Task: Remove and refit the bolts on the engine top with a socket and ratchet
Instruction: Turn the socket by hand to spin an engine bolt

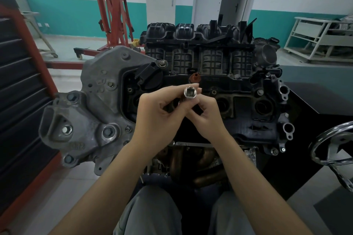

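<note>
While both hands hover over the engine [191,89], the socket [189,92] sits pinched between them, square drive hole pointing up toward the camera. Left hand [158,112] has its fingers curled round the socket's lower part, with fingertips up by the rim. Right hand [207,112] is curled in too, fingers touching the socket from the other side, though I can't tell exactly what else it's gripping under there. All this is right above the middle of the engine top, just in front of the orange cap [194,78]. Black intake manifold [200,44] runs along the far side of the engine, grey mount bracket [86,112] bolted on its left end. Red hoist [112,9] stands well behind the engine, and a chrome handwheel [336,145] off its right.
</note>
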Action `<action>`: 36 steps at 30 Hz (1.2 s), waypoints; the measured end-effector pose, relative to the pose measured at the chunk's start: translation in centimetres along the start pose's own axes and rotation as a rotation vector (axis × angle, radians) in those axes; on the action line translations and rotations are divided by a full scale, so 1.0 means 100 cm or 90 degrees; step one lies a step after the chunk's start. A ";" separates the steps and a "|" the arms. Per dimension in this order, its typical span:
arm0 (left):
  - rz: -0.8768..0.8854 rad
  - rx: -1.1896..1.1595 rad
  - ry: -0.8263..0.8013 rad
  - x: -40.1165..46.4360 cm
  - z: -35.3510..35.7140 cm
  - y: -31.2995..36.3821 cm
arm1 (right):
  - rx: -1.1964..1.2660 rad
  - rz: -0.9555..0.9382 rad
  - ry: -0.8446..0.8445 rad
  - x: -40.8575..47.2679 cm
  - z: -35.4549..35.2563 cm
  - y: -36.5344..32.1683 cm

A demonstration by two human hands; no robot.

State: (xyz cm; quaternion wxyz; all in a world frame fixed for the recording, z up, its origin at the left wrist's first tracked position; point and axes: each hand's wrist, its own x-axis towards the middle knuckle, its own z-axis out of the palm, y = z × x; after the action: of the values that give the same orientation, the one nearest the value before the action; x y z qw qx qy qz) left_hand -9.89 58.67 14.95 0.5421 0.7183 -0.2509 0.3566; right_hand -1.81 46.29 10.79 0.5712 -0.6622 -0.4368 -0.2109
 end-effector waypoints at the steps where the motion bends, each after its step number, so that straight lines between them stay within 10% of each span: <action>1: -0.024 -0.043 -0.022 0.000 -0.001 0.000 | 0.001 0.010 0.006 0.000 0.000 0.000; 10: 0.041 0.093 0.047 0.001 0.000 -0.001 | -0.016 0.009 0.019 -0.002 -0.002 0.002; 28: -0.032 -0.006 -0.144 0.003 -0.003 0.006 | 0.021 0.042 0.050 -0.005 0.000 0.008; 36: 0.067 0.162 -0.011 0.000 0.003 0.001 | -0.016 0.000 0.032 -0.003 0.001 0.005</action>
State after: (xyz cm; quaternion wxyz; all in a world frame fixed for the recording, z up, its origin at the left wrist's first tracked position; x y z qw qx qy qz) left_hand -9.89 58.37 15.01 0.4253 0.7700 -0.2455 0.4074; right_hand -1.61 46.30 10.27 0.5733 -0.6639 -0.4198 -0.2330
